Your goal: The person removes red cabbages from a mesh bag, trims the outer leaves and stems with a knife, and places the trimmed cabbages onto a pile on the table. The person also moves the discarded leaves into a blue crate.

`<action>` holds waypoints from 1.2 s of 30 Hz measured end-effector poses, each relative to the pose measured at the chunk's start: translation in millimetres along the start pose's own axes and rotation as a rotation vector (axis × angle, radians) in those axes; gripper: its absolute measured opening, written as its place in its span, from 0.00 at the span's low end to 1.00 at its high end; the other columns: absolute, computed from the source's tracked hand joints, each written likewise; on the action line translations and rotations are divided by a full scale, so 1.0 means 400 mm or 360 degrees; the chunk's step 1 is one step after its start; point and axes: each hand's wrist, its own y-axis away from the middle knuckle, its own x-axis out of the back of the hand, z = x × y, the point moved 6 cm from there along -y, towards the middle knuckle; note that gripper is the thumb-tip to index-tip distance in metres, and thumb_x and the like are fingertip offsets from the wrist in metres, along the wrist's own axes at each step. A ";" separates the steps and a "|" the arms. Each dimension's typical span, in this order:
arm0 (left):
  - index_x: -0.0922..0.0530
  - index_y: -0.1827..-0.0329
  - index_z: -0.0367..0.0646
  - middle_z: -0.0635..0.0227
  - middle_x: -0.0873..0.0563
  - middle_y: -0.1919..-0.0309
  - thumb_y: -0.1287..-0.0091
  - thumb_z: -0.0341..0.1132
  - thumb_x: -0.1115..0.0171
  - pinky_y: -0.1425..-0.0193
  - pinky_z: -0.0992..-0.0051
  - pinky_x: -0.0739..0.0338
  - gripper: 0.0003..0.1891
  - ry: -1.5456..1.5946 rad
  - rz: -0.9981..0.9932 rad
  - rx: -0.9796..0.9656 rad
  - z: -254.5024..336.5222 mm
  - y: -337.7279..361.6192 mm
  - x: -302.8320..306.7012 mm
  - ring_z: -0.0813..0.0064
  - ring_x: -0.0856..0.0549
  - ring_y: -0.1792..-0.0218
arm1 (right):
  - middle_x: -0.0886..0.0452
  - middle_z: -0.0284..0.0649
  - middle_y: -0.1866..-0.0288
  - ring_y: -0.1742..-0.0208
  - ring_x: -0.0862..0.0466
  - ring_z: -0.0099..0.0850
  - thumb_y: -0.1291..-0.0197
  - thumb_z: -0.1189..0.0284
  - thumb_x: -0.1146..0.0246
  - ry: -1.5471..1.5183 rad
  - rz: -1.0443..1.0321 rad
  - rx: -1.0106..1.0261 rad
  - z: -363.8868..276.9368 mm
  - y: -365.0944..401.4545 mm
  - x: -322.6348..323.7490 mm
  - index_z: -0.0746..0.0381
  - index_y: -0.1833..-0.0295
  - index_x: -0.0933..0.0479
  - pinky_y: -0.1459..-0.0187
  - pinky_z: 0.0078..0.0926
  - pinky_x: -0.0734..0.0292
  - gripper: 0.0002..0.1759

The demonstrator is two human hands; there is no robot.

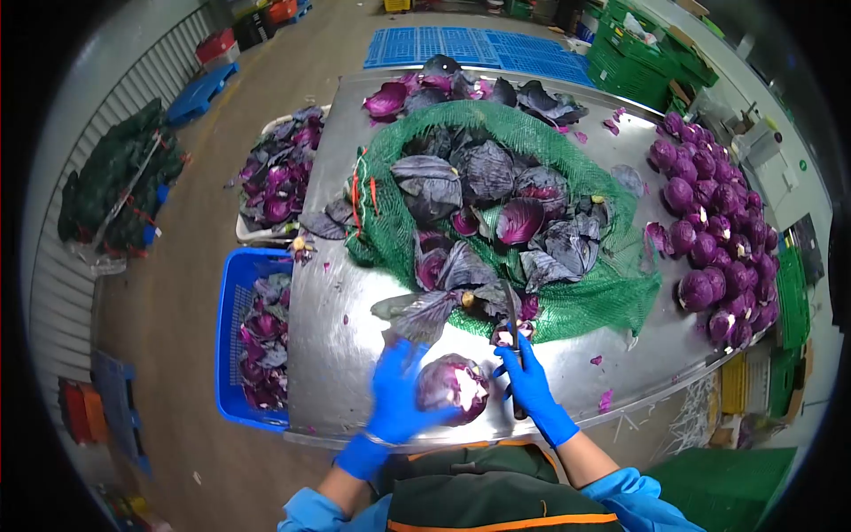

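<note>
A purple cabbage [453, 388] rests on the steel table near its front edge, with a pale cut patch on its right side. My left hand [396, 399], blue-gloved and somewhat blurred, is beside it; the thumb reaches over the cabbage and the other fingers stretch away, apart from it. In my blue-gloved right hand [528, 384] is a knife [511, 306], its blade pointing away from me and its dark handle below the fist. A cut cabbage piece [514, 333] lies just beyond that hand. Loose outer leaves [417, 315] lie ahead of my left hand.
A green mesh bag [585, 310] with several unpeeled cabbages lies open mid-table [332, 355]. Peeled cabbages [709, 222] are heaped at the right edge. On the left stand a blue basket [232, 341] and a pale bin [253, 235], both holding leaves. Leaf scraps [541, 102] lie along the far edge.
</note>
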 end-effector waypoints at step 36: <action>0.31 0.37 0.41 0.56 0.23 0.48 0.38 0.35 0.38 0.46 0.72 0.27 0.25 0.0984 0.0048 0.1074 -0.195 0.117 -0.129 0.70 0.22 0.49 | 0.21 0.42 0.55 0.56 0.21 0.30 0.55 0.50 0.29 0.0223 -0.0327 -0.0437 0.142 0.114 -0.039 0.65 0.35 0.35 0.54 0.24 0.26 0.46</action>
